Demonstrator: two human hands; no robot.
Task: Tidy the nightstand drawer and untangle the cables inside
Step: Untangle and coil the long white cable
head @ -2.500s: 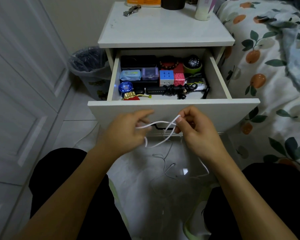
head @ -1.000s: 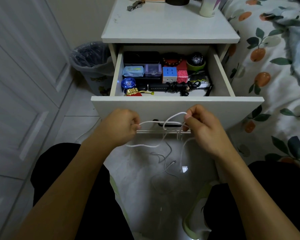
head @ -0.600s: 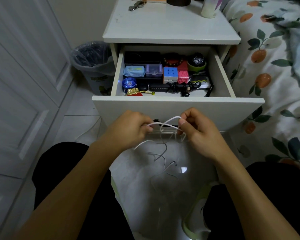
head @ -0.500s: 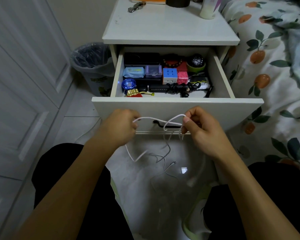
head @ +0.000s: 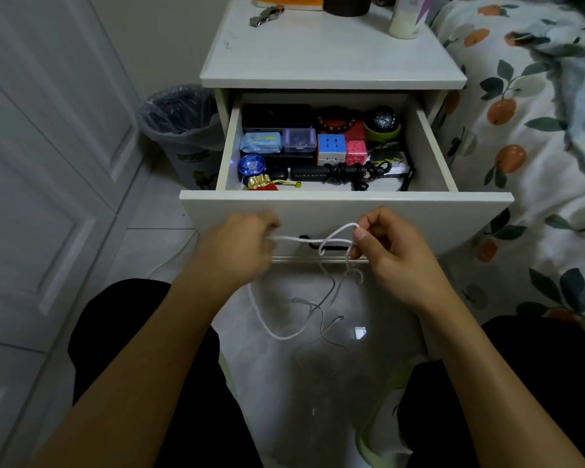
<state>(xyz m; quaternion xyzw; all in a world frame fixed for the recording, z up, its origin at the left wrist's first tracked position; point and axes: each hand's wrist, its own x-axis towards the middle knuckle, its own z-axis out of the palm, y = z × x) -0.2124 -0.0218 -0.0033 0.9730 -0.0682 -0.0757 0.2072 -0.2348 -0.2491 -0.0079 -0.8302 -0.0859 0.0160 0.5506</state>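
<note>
Since half a second earlier, the left hand (head: 237, 246) had drawn slightly away from the right, and the slack loop of white cable (head: 277, 334) hung lower toward the floor.

Left hand: fingers curled round the cable's straight run. Right hand (head: 390, 251): thumb and forefinger pinching an upright loop of the same cable. Both held in front of the drawer (head: 345, 211), which stood open. A thinner grey cable (head: 325, 300) dangled tangled below the right hand, its plug (head: 339, 319) hanging free.

Risks, as judged: pulling the hands further apart could cinch the loop into a tight knot rather than free it. The grey cable, snagged in the white one, could be dragged tight with it. The trailing plug might knock on the tiles.

Count: two hands; two cables out of the drawer, one white, one grey. In the drawer: one black coiled cable (head: 352, 170) not yet sorted, two puzzle cubes (head: 331, 146), one blue round toy (head: 250, 165), two small plastic boxes (head: 299, 140). One lined bin (head: 179, 119) beside the nightstand (head: 331, 55).
</note>
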